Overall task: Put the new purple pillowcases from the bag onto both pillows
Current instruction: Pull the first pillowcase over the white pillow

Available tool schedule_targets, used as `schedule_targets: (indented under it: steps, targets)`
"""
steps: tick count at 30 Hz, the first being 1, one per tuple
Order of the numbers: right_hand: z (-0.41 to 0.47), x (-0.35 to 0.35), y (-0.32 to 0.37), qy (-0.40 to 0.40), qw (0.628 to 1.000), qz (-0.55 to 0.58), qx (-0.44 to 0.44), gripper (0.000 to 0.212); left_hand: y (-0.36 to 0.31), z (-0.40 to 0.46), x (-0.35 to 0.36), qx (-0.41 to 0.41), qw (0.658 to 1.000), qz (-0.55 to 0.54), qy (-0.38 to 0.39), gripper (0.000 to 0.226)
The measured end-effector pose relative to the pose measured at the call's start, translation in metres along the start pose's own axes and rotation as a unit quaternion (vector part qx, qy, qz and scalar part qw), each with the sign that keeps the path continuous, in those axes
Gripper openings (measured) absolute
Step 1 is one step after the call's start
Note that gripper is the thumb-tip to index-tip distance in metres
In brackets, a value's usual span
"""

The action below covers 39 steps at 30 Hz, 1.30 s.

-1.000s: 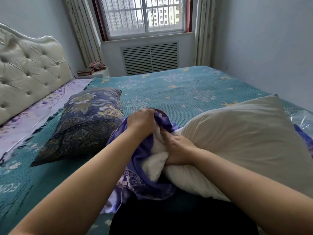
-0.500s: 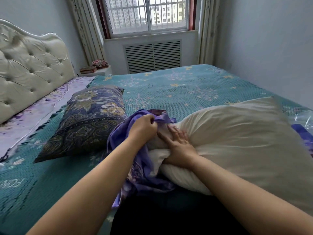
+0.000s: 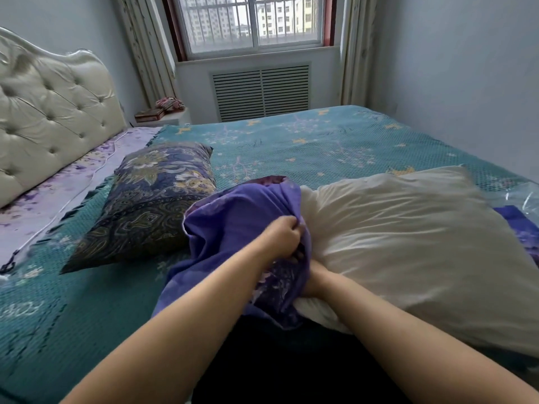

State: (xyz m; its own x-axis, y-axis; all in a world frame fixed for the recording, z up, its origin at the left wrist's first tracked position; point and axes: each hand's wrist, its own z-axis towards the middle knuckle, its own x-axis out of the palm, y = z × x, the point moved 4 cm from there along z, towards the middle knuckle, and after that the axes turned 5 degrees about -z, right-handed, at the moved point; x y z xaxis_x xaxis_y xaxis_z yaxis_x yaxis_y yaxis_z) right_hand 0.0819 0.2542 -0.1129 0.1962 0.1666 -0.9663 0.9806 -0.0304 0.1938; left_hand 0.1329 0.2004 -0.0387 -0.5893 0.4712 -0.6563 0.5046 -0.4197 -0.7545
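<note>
Head | left hand [image 3: 281, 237] grips purple pillowcase [image 3: 233, 217] | right hand [image 3: 313, 282] apparently inside

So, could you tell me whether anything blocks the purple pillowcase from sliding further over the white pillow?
Nothing visible does. The left hand grips the purple pillowcase at the white pillow's near end; the rest lies bare. The right hand is partly hidden under the fabric.

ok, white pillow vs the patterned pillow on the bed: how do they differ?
The white pillow is bare; the patterned pillow wears a dark blue floral case. The white pillow has the purple pillowcase bunched over one end; the patterned pillow is untouched and nearer the headboard. Both lie on the teal bedspread.
</note>
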Motion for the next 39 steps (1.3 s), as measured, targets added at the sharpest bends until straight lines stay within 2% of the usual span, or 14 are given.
schedule_targets:
  steps: [5,8,11,14,16,18,21,23,25,28,30,34,37,39]
  targets:
    - [-0.002,0.0,-0.006,-0.108,0.992,0.05,-0.027,0.087,0.056,-0.005,-0.019,0.005,0.998,-0.028,-0.056,0.02]
    - [-0.007,-0.003,-0.014,-0.11,0.968,0.223,-0.035,0.059,0.063,-0.028,-0.025,0.06,0.993,-0.036,-0.094,0.008]
    - [-0.013,-0.016,-0.008,-0.05,0.876,0.479,-0.019,0.029,0.069,-0.051,-0.022,0.111,0.989,-0.008,-0.095,0.021]
    - [-0.007,-0.02,0.0,-0.077,0.925,0.371,0.031,0.035,0.074,-0.057,-0.02,0.142,0.985,-0.033,-0.091,0.029]
    - [-0.005,-0.019,-0.009,-0.191,0.943,0.256,0.089,0.036,0.072,-0.061,-0.02,0.209,0.969,0.034,-0.131,0.021]
    - [-0.018,-0.02,-0.033,-0.275,0.887,0.308,0.207,0.037,0.071,-0.072,-0.019,0.288,0.925,0.166,-0.185,0.018]
    - [-0.041,-0.019,-0.061,-0.312,0.83,0.358,0.293,0.032,0.076,-0.083,-0.009,0.326,0.876,0.314,-0.166,0.055]
    - [-0.048,-0.018,-0.054,-0.284,0.832,0.391,0.271,0.04,0.088,-0.079,0.002,0.285,0.862,0.405,-0.107,0.087]
    - [-0.054,-0.009,-0.032,-0.159,0.835,0.455,0.264,0.057,0.099,-0.074,0.01,0.231,0.853,0.463,-0.072,0.103]
    - [-0.073,0.019,-0.002,0.107,0.827,0.491,0.25,0.083,0.098,-0.069,0.014,0.225,0.852,0.46,-0.104,0.067]
    - [-0.082,0.047,0.007,0.169,0.748,0.593,0.246,0.087,0.089,-0.065,0.01,0.249,0.858,0.425,-0.143,0.049]
    - [-0.078,0.072,0.005,-0.036,0.513,0.82,0.25,0.077,0.066,-0.066,-0.003,0.244,0.897,0.314,-0.193,0.032]
    - [-0.068,0.031,-0.004,-0.225,0.467,0.842,0.15,0.07,0.051,-0.063,-0.015,0.192,0.937,0.174,-0.232,0.037]
    - [-0.067,-0.015,-0.012,-0.354,0.473,0.797,0.123,0.059,0.037,-0.058,-0.021,0.182,0.954,0.052,-0.233,0.042]
